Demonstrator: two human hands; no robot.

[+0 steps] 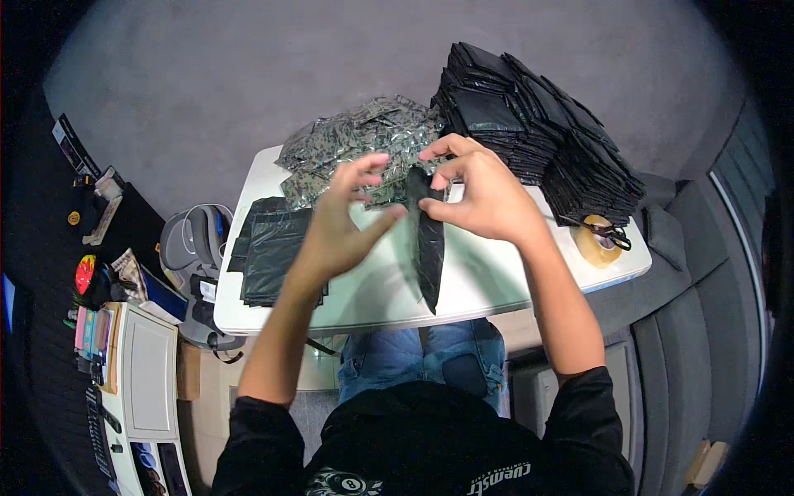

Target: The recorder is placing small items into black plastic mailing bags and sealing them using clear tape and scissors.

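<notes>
A narrow folded black plastic bag [428, 248] lies lengthwise on the white table in front of me, between my hands. My left hand [343, 227] is raised to the left of it, fingers spread and slightly blurred, holding nothing. From the right, my right hand [484, 194] curves over the bag's far end with thumb and fingers apart. Its thumb tip overlaps the bag in view; whether they touch, I cannot tell. Just beyond both hands is a heap of camouflage-patterned packets in shiny clear plastic [356, 136].
Flat black plastic bags [277, 252] lie at the table's left. Tall leaning stacks of black packages [513, 116] fill its far right. A tape roll [597, 244] with black-handled scissors [610, 235] sits at the right edge. A grey sofa [695, 331] stands right, a white cabinet [142, 372] left.
</notes>
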